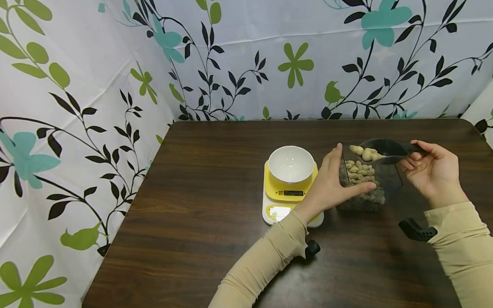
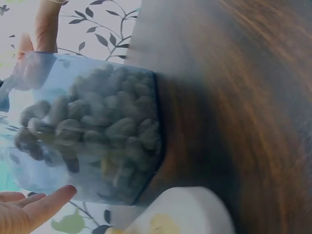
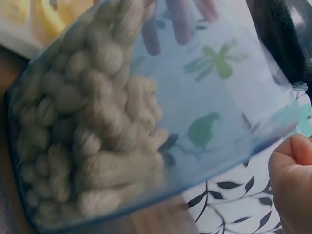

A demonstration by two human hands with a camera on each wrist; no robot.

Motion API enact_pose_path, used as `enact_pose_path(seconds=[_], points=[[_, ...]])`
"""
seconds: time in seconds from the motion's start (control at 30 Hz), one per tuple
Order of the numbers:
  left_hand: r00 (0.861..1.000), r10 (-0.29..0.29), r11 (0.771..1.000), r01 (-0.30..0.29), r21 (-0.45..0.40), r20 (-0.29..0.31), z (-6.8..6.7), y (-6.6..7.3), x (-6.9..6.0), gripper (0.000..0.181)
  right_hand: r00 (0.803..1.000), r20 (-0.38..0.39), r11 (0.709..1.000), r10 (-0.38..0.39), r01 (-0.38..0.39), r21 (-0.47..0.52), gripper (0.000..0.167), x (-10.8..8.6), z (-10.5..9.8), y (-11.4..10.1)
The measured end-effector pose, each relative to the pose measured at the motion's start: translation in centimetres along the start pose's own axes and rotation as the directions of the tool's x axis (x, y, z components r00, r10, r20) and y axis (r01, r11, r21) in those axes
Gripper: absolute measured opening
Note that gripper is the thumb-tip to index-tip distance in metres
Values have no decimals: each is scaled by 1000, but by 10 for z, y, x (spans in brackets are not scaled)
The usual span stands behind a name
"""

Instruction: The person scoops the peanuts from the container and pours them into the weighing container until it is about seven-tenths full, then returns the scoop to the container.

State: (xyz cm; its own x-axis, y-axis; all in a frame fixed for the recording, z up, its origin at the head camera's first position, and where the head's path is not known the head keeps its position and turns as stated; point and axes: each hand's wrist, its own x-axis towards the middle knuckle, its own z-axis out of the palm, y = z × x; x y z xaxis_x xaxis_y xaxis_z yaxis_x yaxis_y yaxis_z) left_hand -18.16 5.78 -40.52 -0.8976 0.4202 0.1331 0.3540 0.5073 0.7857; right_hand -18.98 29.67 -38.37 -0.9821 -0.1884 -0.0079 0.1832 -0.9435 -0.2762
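Observation:
A clear container of peanuts (image 1: 360, 176) stands on the right half of the table, its side also filling much of the left wrist view (image 2: 112, 117). My left hand (image 1: 333, 184) rests against its left side, thumb and fingers spread. My right hand (image 1: 435, 173) grips the handle of a dark scoop (image 1: 391, 150), which is above the container's opening with several peanuts (image 1: 368, 154) in it. In the right wrist view part of my right hand (image 3: 292, 178) shows beside the clear wall, with peanuts (image 3: 105, 112) heaped behind it.
Left of the container, a white bowl (image 1: 291, 164) sits on a yellow and white kitchen scale (image 1: 273, 192). The brown table (image 1: 202, 207) reaches back to a patterned curtain (image 1: 252, 42), which also hangs along the left side.

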Motion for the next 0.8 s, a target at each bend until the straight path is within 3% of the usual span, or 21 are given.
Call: enact_pose_path(seconds=[0.47,0.6,0.8], points=[[993,77,996,-74,40,-91,-43,8,-9,103,1000,31,999,3,-5,48,32,4,35,17],[990,78,995,-69,73,-117,-53,2,-14,103,999,42,1000,13,-13,1,35,7,43,26],[977,38,997,-22,76,-211,-66,-16,-21,102,998,43,996,40,-36,-84,32,11,50,42]])
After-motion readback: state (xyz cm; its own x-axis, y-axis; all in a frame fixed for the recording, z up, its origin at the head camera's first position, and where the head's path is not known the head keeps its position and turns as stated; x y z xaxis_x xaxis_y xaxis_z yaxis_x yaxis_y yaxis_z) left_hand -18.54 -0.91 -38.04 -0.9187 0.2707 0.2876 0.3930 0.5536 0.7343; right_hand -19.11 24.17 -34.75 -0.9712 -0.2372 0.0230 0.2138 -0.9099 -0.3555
